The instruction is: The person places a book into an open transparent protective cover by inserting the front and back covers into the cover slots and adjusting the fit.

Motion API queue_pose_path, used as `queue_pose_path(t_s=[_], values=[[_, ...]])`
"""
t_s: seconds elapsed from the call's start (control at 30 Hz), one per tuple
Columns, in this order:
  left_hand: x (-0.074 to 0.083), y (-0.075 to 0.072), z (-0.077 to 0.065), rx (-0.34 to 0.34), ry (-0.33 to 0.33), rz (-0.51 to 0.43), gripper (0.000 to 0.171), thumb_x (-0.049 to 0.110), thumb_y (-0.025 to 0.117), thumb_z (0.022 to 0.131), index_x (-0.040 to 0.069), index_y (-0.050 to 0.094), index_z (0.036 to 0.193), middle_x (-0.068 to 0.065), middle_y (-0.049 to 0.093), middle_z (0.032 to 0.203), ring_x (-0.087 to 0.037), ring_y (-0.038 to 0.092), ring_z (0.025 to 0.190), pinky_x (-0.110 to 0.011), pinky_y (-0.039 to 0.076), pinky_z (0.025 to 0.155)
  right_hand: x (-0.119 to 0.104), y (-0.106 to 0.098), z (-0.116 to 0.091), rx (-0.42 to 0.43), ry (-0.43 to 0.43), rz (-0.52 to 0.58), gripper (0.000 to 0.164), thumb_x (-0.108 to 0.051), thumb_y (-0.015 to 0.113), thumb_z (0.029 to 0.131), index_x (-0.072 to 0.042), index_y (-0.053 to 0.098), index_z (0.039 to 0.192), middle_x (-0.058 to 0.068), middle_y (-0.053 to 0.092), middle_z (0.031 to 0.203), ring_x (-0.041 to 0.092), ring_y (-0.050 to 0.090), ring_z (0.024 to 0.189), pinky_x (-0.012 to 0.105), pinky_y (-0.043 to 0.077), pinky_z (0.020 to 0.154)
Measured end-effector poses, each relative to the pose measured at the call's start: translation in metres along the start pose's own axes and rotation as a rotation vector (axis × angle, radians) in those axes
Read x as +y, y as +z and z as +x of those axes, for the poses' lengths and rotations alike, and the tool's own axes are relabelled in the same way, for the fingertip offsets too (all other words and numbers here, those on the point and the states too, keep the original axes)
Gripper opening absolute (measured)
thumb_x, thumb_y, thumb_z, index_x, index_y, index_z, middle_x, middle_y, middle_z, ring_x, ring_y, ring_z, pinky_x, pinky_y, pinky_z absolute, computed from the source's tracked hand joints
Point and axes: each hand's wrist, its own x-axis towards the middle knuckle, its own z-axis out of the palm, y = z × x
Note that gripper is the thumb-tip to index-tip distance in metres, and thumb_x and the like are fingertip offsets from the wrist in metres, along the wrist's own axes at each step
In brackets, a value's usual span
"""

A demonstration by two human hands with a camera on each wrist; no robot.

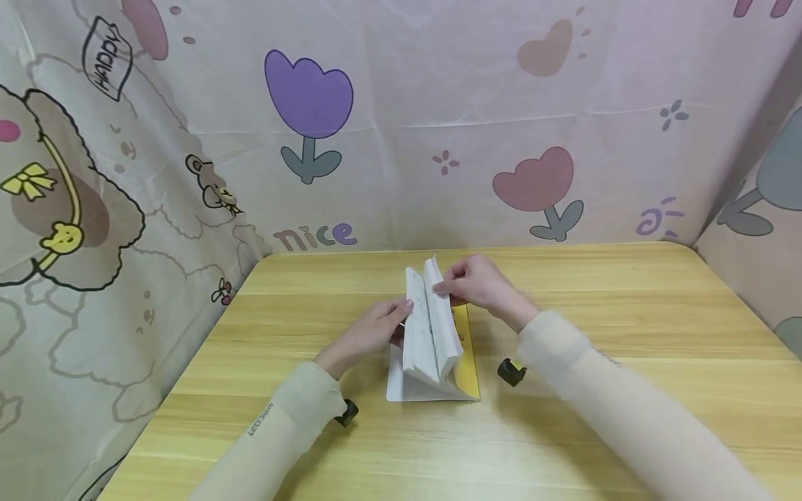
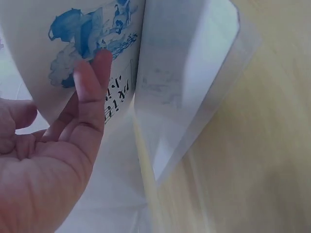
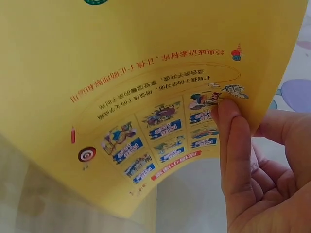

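A paperback book (image 1: 429, 334) with white pages and a yellow cover stands partly raised over the table, its pages fanned apart. My left hand (image 1: 374, 327) pinches a section of pages at the left side. In the left wrist view, the fingers of the left hand (image 2: 68, 131) lie against a page (image 2: 29, 48) with a blue picture and black writing, the thumb on its other side. My right hand (image 1: 482, 282) pinches the upper right part of the book. From the right wrist, fingers of the right hand (image 3: 243, 165) press on the bent yellow cover (image 3: 141, 39), printed with small pictures.
The book is over a wood-grain table (image 1: 595, 292). A cloth (image 1: 407, 90) printed with flowers and cartoon animals hangs behind and at the sides. Small black wrist devices show below each sleeve, one at the left (image 1: 347, 412) and one at the right (image 1: 512, 372).
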Motion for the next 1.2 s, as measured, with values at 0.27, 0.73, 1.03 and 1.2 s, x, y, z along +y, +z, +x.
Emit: queue_pose_path(t_s=[0.27, 0.73, 1.03, 1.2], values=[[-0.001, -0.002, -0.002, 0.010, -0.031, -0.019, 0.040, 0.029, 0.038, 0.106, -0.002, 0.057, 0.121, -0.013, 0.067, 0.095, -0.023, 0.065, 0.076, -0.041, 0.055, 0.069, 0.001, 0.011, 0.004, 0.019, 0.012, -0.004, 0.018, -0.015, 0.075, 0.083, 0.000, 0.067, 0.076, 0.009, 0.067, 0.077, 0.016, 0.065, 0.065, 0.034, 0.057, 0.067], [-0.006, -0.003, -0.005, 0.015, -0.082, -0.008, 0.044, 0.036, 0.043, 0.103, -0.002, 0.058, 0.119, -0.014, 0.067, 0.094, -0.025, 0.066, 0.078, -0.038, 0.056, 0.069, 0.006, 0.030, 0.012, 0.010, 0.026, -0.062, 0.020, -0.022, 0.076, 0.082, -0.005, 0.069, 0.075, 0.006, 0.067, 0.072, 0.018, 0.064, 0.064, 0.039, 0.056, 0.069], [-0.012, -0.006, -0.006, -0.003, -0.120, 0.033, 0.047, 0.042, 0.043, 0.102, 0.002, 0.057, 0.120, -0.011, 0.068, 0.091, -0.024, 0.066, 0.078, -0.037, 0.056, 0.069, 0.007, 0.040, 0.013, -0.023, 0.037, -0.015, 0.022, -0.027, 0.078, 0.080, -0.006, 0.072, 0.075, 0.005, 0.068, 0.077, 0.022, 0.066, 0.071, 0.036, 0.056, 0.069], [-0.013, -0.006, -0.007, 0.003, -0.110, 0.041, 0.047, 0.043, 0.042, 0.102, 0.002, 0.056, 0.122, -0.011, 0.068, 0.090, -0.024, 0.066, 0.077, -0.041, 0.055, 0.070, 0.010, 0.043, 0.015, -0.033, 0.043, 0.000, 0.023, -0.028, 0.077, 0.081, -0.006, 0.072, 0.077, 0.005, 0.067, 0.080, 0.020, 0.065, 0.073, 0.036, 0.056, 0.071]])
